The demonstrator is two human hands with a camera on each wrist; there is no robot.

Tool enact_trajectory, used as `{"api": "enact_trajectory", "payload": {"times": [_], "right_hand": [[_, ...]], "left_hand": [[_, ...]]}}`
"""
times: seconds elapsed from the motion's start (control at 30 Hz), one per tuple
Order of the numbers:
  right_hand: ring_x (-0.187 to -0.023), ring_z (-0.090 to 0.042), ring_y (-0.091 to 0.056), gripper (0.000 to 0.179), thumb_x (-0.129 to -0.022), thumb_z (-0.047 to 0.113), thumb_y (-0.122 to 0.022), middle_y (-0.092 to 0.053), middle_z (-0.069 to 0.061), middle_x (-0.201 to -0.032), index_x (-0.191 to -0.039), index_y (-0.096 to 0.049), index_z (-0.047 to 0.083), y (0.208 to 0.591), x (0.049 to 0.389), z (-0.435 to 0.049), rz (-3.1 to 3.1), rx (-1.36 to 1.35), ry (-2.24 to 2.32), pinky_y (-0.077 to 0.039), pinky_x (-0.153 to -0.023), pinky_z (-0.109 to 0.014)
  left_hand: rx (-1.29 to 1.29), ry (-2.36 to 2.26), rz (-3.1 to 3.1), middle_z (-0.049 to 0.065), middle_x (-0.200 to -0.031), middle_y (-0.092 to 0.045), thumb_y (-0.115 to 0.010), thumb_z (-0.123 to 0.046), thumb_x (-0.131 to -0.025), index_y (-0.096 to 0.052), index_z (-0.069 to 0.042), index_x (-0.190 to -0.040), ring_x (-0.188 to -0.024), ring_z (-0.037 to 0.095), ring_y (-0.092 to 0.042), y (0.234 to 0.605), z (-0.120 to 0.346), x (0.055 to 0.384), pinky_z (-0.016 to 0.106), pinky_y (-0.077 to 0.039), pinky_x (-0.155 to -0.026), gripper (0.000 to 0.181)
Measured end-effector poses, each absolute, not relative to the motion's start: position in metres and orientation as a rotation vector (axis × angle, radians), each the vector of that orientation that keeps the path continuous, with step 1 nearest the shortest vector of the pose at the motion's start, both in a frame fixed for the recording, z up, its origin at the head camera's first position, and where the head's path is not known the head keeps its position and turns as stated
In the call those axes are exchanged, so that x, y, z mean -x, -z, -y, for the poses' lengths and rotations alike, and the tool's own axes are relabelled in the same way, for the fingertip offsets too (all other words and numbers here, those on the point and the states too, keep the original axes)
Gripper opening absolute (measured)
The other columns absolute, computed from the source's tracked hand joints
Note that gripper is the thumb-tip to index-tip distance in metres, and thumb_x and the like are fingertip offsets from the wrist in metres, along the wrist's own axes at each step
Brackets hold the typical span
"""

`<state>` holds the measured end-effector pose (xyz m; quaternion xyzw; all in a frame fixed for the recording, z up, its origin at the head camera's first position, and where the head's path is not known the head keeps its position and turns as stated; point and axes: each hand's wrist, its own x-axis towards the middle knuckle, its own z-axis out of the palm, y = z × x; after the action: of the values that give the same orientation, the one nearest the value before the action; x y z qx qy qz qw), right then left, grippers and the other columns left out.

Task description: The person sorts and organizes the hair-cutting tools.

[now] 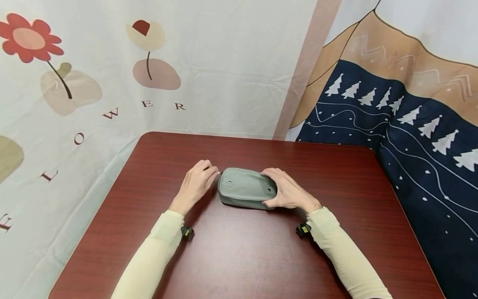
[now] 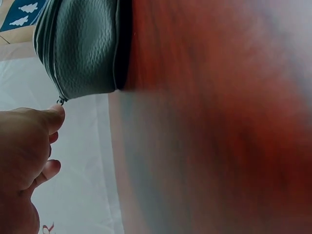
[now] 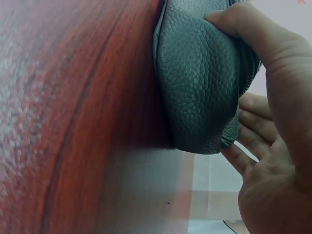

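Note:
A grey-green leather zip pouch [image 1: 244,185] with small metal studs on its top lies near the middle of the table. My right hand [image 1: 285,189] grips its right end, thumb on the near side and fingers over the far side. At the far left corner, my left hand [image 1: 198,180] pinches the zipper pull [image 2: 61,101] between thumb and finger. In the left wrist view the zipper runs along the pouch's upper edge down to that pull. The right wrist view shows the thumb [image 3: 224,18] pressing the pebbled side.
The dark red wooden table [image 1: 239,249] has rounded far corners. Behind it hangs a pale curtain [image 1: 224,74] with flowers and letters, and at right a navy cloth [image 1: 347,120] with white trees. Small black devices [image 1: 187,231] sit at both wrists.

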<state>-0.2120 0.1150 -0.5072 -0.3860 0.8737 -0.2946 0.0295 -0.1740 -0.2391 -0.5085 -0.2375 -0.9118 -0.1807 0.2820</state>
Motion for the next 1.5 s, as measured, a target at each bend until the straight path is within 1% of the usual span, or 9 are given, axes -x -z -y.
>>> {"api": "enact_trajectory", "payload": {"times": [0.23, 0.43, 0.67, 0.8, 1.0, 1.2, 1.37, 1.5], "right_hand": [[-0.146, -0.032, -0.059, 0.094, -0.073, 0.035, -0.100, -0.065, -0.013, -0.154, -0.154, -0.061, 0.006, 0.507, 0.213, -0.116, -2.683, 1.193, 0.911, -0.050, -0.125, -0.057], [-0.143, -0.029, -0.060, 0.094, -0.073, 0.034, -0.099, -0.066, -0.011, -0.152, -0.154, -0.061, 0.006, 0.506, 0.213, -0.116, -2.671, 1.224, 0.912, -0.052, -0.123, -0.054], [-0.144, -0.030, -0.060, 0.093, -0.073, 0.032, -0.099, -0.066, -0.012, -0.153, -0.154, -0.061, 0.005, 0.506, 0.215, -0.114, -2.648, 1.228, 0.922, -0.052, -0.124, -0.053], [-0.145, -0.030, -0.060, 0.094, -0.072, 0.032, -0.099, -0.065, -0.012, -0.154, -0.155, -0.061, 0.005, 0.507, 0.215, -0.114, -2.645, 1.230, 0.921, -0.052, -0.124, -0.053], [-0.146, -0.029, -0.058, 0.096, -0.072, 0.033, -0.098, -0.064, -0.011, -0.156, -0.156, -0.060, 0.006, 0.507, 0.216, -0.115, -2.636, 1.213, 0.909, -0.052, -0.125, -0.052], [-0.148, -0.027, -0.057, 0.098, -0.072, 0.032, -0.099, -0.063, -0.010, -0.158, -0.158, -0.059, 0.008, 0.506, 0.217, -0.118, -2.635, 1.186, 0.891, -0.052, -0.126, -0.051], [-0.150, -0.028, -0.055, 0.104, -0.071, 0.036, -0.100, -0.060, -0.010, -0.161, -0.161, -0.055, 0.007, 0.505, 0.216, -0.117, -2.653, 1.196, 0.839, -0.050, -0.128, -0.051], [-0.153, -0.030, -0.053, 0.110, -0.073, 0.041, -0.100, -0.057, -0.011, -0.164, -0.165, -0.051, 0.007, 0.505, 0.212, -0.116, -2.674, 1.205, 0.785, -0.048, -0.130, -0.054]], "left_hand": [[0.698, 0.525, 2.471, 0.006, -0.090, -0.067, -0.083, -0.010, -0.102, -0.082, -0.008, -0.094, -0.087, 0.025, -0.063, 0.509, 0.241, 0.193, 0.039, -0.059, -0.073, 0.008], [0.770, 0.562, 2.501, 0.006, -0.095, -0.071, -0.082, -0.010, -0.103, -0.084, -0.009, -0.097, -0.092, 0.026, -0.067, 0.510, 0.238, 0.211, 0.040, -0.061, -0.080, 0.006], [0.851, 0.628, 2.497, 0.006, -0.096, -0.072, -0.084, -0.007, -0.100, -0.085, -0.010, -0.097, -0.094, 0.025, -0.068, 0.509, 0.232, 0.225, 0.040, -0.062, -0.083, 0.005], [0.897, 0.673, 2.478, 0.006, -0.096, -0.073, -0.084, -0.006, -0.099, -0.086, -0.009, -0.097, -0.095, 0.026, -0.069, 0.508, 0.230, 0.228, 0.040, -0.063, -0.085, 0.004], [0.913, 0.711, 2.456, 0.007, -0.097, -0.074, -0.085, -0.004, -0.098, -0.087, -0.008, -0.098, -0.094, 0.026, -0.071, 0.509, 0.227, 0.229, 0.040, -0.064, -0.084, 0.005], [0.880, 0.722, 2.509, 0.008, -0.097, -0.075, -0.083, -0.008, -0.101, -0.088, -0.007, -0.099, -0.095, 0.027, -0.073, 0.511, 0.227, 0.228, 0.042, -0.065, -0.086, 0.006], [0.852, 0.752, 2.542, 0.008, -0.096, -0.076, -0.083, -0.007, -0.101, -0.088, -0.008, -0.099, -0.091, 0.026, -0.075, 0.513, 0.228, 0.225, 0.043, -0.065, -0.083, 0.005], [0.802, 0.820, 2.614, 0.010, -0.101, -0.079, -0.082, -0.008, -0.103, -0.088, -0.006, -0.105, -0.092, 0.026, -0.078, 0.513, 0.231, 0.221, 0.044, -0.066, -0.083, 0.006]]}}
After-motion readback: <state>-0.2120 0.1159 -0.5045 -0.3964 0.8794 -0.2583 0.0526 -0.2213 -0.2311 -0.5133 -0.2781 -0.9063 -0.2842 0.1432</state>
